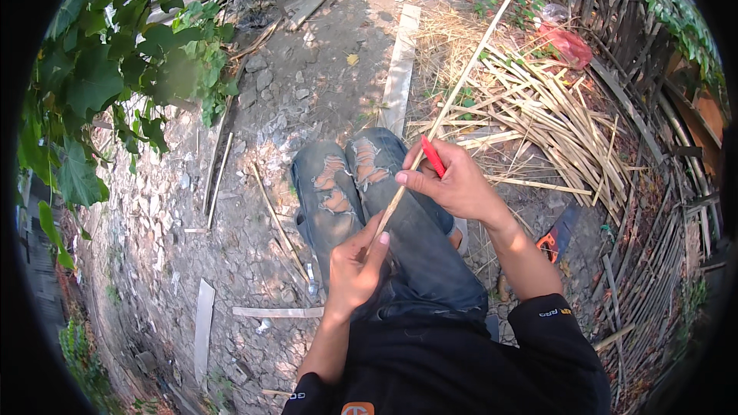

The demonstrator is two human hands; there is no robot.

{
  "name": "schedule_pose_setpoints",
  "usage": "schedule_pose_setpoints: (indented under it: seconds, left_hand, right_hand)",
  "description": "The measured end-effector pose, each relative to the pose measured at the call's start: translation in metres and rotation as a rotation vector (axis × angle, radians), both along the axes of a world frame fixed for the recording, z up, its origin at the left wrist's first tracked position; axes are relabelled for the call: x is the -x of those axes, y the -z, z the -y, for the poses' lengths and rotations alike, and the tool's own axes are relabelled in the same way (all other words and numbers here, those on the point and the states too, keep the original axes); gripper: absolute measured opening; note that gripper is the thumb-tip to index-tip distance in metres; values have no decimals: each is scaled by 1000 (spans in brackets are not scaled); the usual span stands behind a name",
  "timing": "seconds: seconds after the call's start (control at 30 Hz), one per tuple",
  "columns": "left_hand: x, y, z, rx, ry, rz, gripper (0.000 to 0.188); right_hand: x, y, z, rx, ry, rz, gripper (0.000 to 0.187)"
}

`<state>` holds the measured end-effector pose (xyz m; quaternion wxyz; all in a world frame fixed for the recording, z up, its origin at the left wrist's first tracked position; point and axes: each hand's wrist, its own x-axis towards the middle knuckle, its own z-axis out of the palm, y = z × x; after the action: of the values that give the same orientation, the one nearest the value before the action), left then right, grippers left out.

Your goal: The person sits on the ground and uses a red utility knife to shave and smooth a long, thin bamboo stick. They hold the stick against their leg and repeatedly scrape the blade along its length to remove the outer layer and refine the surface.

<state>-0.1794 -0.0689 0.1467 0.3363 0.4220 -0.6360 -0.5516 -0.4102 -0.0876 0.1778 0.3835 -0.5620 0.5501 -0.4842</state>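
A long, thin bamboo strip [469, 69] runs slantwise from above my lap toward the far right. My left hand [355, 267] is closed around its near end, over my thighs. Farther up the strip, my right hand [455, 180] pinches it between thumb and fingers. A slim red-handled tool [433, 157], perhaps a cutter, is also in my right hand, against the strip. Its working end is hidden by the fingers and the strip. Beneath both hands are my knees in torn blue jeans [330, 192].
Many cut bamboo strips [553, 115] lie heaped at the right. A handsaw [560, 234] with an orange and black handle rests near my right forearm. One flat board [401, 65] lies ahead. Leafy vines [100, 77] hang at the left; a stick fence [669, 207] borders the right.
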Motion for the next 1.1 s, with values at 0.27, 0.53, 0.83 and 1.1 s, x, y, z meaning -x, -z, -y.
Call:
schedule_pose_setpoints:
  seconds: [0.27, 0.53, 0.83, 1.1]
  left_hand:
    - [-12, 20, 10, 187, -127, -5, 38]
    - [-14, 30, 12, 144, -153, -56, 33]
    - [-33, 36, 6, -7, -104, -143, 31]
    - [-27, 28, 21, 84, -70, -42, 33]
  right_hand:
    - [-38, 1, -15, -6, -153, -469, 46]
    - [-48, 30, -15, -15, -95, -737, 53]
    - [-48, 36, -32, 47, -179, -677, 46]
    - [-46, 43, -8, 141, -107, -813, 49]
